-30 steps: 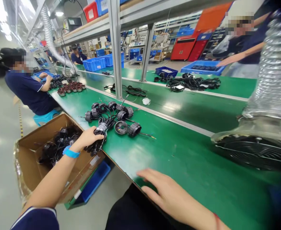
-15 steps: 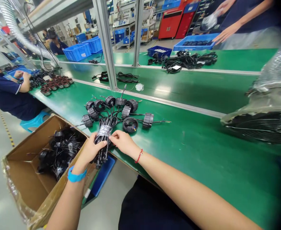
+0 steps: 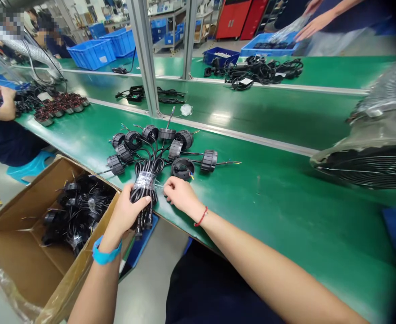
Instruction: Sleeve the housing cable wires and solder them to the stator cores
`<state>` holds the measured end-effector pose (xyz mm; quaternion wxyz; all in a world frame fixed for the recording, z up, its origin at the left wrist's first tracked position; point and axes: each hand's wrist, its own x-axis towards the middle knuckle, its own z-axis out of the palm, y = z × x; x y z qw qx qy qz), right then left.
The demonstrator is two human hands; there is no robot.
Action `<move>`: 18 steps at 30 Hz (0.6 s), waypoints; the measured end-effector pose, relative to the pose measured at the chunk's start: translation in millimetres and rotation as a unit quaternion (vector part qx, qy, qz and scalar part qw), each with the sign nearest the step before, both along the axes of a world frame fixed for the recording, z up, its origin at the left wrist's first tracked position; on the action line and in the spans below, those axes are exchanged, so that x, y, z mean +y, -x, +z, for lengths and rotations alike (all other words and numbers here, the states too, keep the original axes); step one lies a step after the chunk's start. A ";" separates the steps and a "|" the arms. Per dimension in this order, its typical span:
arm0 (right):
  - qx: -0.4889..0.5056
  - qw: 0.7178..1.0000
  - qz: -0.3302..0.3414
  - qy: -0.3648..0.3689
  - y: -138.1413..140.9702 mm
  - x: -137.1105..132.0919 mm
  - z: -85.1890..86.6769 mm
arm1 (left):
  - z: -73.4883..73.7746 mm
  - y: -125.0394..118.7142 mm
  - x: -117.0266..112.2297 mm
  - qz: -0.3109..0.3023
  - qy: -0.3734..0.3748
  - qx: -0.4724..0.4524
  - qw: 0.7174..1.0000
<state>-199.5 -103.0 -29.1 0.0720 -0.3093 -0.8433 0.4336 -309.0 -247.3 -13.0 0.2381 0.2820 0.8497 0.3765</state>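
My left hand point(image 3: 127, 210) is wrapped round a bundle of black cables point(image 3: 145, 189) bound with clear tape, at the near edge of the green bench point(image 3: 272, 202). My right hand point(image 3: 180, 194) pinches at the tape on the bundle's right side; what sits between its fingertips is too small to name. The cables fan out to several black round parts point(image 3: 157, 146) lying on the bench just beyond my hands.
An open cardboard box point(image 3: 25, 252) holding more black cabled parts point(image 3: 74, 211) stands at my left below the bench. A wire-guarded fan point(image 3: 369, 162) sits at right. Co-workers sit at far left and stand at back right. Blue bins point(image 3: 93, 51) and cable piles point(image 3: 261, 69) lie farther back.
My right hand came from the bench's near edge to the taped bundle. My left hand kept its hold on the bundle. The view tilted down.
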 end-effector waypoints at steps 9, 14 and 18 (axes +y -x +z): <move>0.043 0.999 0.001 0.031 9.7 -1.4 -3.6 | -1.4 -3.6 0.7 0.009 -0.020 -0.011 1.000; 0.017 1.000 -0.006 0.010 10.8 -4.0 -3.4 | 2.2 11.3 -0.5 0.073 -0.091 -0.080 0.990; 0.034 0.998 0.011 0.058 0.9 -26.8 -0.1 | 26.7 30.9 1.9 0.132 -0.099 -0.177 0.970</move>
